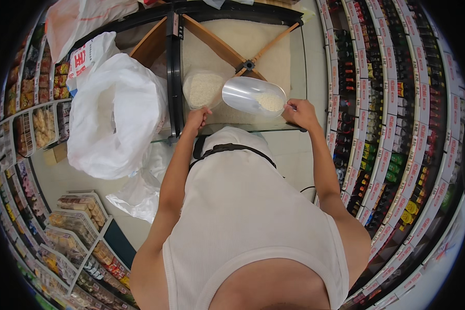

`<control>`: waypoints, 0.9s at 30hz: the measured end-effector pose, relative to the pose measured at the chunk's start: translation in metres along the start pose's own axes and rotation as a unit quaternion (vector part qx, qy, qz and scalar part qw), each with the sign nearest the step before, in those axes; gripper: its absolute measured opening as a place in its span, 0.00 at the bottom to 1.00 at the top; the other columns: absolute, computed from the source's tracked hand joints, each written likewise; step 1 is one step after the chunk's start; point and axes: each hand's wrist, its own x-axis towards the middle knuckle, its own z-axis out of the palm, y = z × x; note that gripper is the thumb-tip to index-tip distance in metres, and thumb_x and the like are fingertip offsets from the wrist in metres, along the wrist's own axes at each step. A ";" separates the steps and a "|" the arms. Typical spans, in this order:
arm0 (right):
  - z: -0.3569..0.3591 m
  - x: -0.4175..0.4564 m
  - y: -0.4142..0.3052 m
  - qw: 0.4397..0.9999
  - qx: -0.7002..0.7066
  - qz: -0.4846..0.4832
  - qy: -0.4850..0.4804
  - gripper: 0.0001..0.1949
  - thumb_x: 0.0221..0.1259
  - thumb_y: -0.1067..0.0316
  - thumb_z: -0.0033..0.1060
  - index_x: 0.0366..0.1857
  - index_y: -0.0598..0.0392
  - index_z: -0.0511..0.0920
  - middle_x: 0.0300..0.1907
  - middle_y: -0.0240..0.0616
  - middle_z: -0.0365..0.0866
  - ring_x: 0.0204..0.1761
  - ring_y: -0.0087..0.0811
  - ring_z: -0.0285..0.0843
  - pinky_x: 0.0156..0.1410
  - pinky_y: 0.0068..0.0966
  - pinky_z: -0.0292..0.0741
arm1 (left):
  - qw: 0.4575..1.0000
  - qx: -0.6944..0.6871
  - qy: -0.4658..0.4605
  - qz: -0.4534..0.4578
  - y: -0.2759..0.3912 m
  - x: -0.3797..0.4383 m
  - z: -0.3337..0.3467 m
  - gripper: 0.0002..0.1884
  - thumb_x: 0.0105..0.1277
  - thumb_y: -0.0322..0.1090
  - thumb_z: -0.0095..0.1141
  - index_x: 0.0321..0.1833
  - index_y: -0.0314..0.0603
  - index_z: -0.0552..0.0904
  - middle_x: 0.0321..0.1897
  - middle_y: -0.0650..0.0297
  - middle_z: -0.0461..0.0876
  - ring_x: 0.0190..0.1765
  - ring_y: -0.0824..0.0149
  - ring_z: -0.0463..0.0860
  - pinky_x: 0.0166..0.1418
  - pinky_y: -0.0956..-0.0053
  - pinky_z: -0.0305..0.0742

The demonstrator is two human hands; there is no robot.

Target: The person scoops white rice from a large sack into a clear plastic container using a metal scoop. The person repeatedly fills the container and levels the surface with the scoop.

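My left hand [197, 118] grips the edge of a clear plastic bag [204, 90] that holds white rice, above the bin. Just right of the bag is a metal scoop [236, 92] with some rice [270, 101] in its right part. My right hand [300, 113] is closed at the right end of the scoop, where its handle is hidden by the fingers. Under both lies a bin of rice [255, 42] with black edges, and wooden dividers [217, 40] cross over it at a dark joint.
A large white sack [139, 112], open at the top, stands left of the bin. Clear plastic [139, 197] lies beside it on the floor. Shelves of packaged goods [393, 166] run along the right, and wire racks of packets [83, 211] stand at the lower left.
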 end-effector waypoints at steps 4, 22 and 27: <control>-0.032 0.016 -0.083 0.987 -0.142 -0.073 0.030 0.14 0.61 0.55 0.57 0.30 0.55 0.84 0.28 0.47 0.84 0.35 0.51 0.82 0.41 0.43 0.76 | 1.000 -0.001 -0.016 0.017 -0.001 -0.003 -0.005 0.15 0.68 0.45 0.52 0.26 0.45 0.79 0.15 0.74 0.67 0.16 0.78 0.64 0.19 0.80 0.54; 0.012 -0.010 -0.073 0.935 -0.334 0.077 -0.090 0.16 0.59 0.55 0.57 0.35 0.57 0.84 0.36 0.47 0.86 0.40 0.47 0.86 0.45 0.40 0.81 | 0.996 -0.029 -0.066 0.061 -0.001 0.002 -0.030 0.18 0.70 0.44 0.52 0.21 0.48 0.74 0.14 0.76 0.62 0.16 0.79 0.58 0.21 0.79 0.50; 0.073 0.022 -0.036 0.911 -0.353 0.160 -0.140 0.12 0.62 0.57 0.58 0.37 0.54 0.85 0.38 0.44 0.87 0.44 0.40 0.87 0.47 0.35 0.82 | 0.996 -0.026 -0.068 0.046 -0.012 0.022 -0.039 0.18 0.72 0.44 0.50 0.22 0.47 0.73 0.13 0.75 0.62 0.16 0.79 0.59 0.21 0.80 0.52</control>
